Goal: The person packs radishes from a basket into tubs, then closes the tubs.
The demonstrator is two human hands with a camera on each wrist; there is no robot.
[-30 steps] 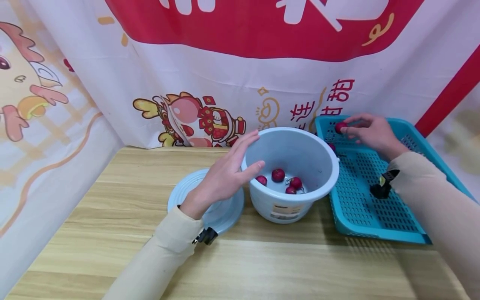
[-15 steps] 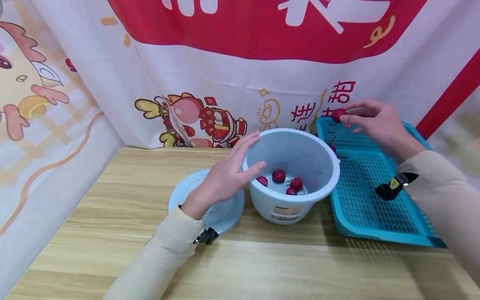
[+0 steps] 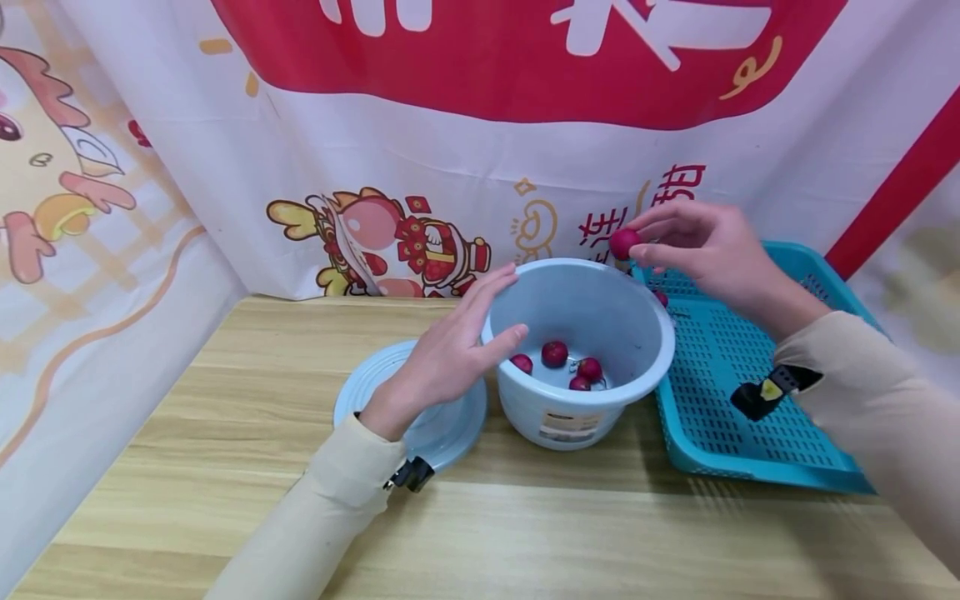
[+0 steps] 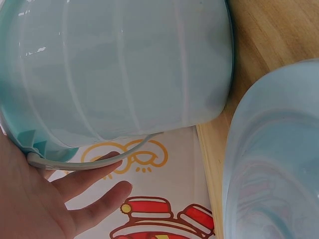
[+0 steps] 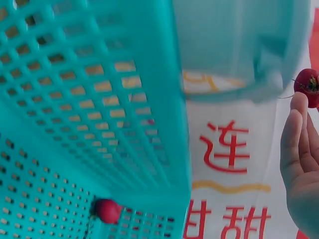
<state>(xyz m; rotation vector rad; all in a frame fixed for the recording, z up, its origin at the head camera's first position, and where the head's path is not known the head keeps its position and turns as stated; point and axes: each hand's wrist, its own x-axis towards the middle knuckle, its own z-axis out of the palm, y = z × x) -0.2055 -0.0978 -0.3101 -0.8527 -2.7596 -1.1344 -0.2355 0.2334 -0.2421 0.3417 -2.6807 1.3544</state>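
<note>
My right hand (image 3: 716,250) pinches a red radish (image 3: 623,244) between thumb and fingers, just behind the bucket's far right rim. In the right wrist view, the held radish (image 5: 307,87) shows a thin stringy root. My left hand (image 3: 450,350) rests at the left rim of the light blue bucket (image 3: 585,304), fingers extended and thumb reaching over the edge. From the left wrist view, its fingers (image 4: 102,206) lie beside the bucket's handle (image 4: 94,163). Several radishes (image 3: 554,354) lie on the bucket's bottom, one partly hidden by the near rim.
A teal perforated basket (image 3: 678,446) stands right of the bucket, close against it. One more radish (image 5: 107,211) lies in its corner. Left of the bucket, a round blue lid (image 3: 459,425) lies on the wooden table (image 3: 225,433), partly under my left arm. A printed cloth (image 3: 300,142) hangs behind.
My right hand has lifted the radish out of the basket and carried it left toward the bucket. My left hand has stayed at the bucket's rim.
</note>
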